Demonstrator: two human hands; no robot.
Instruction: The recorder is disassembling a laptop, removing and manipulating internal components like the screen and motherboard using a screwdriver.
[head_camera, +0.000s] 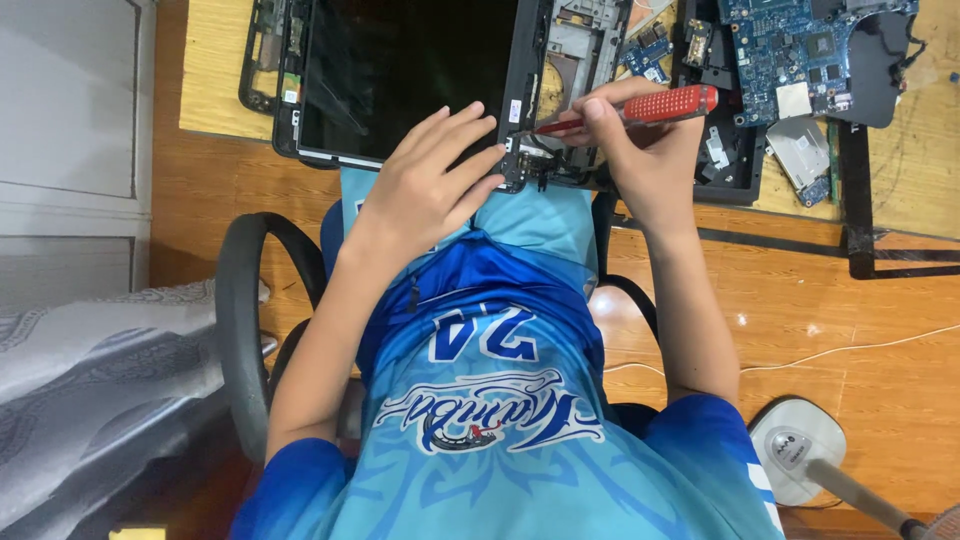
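Hinge corner of black dismantled laptop (525, 165) sits at the desk's near edge, just above the person's lap; its dark glossy screen panel (400, 75) lies flat beside it. Thin, stiff, likely fragile, best steadied by the frame, not the glass. Left hand (425, 185), fingers spread, presses flat on that corner. Right hand (640, 150), wrist bent, pinches a red-handled screwdriver (640, 108), tip at the hinge. Blue circuit board (800, 50) lies well apart.

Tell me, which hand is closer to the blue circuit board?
Right. The right hand with the red screwdriver is just beside the blue circuit board; the left hand rests farther away, by the dark screen.
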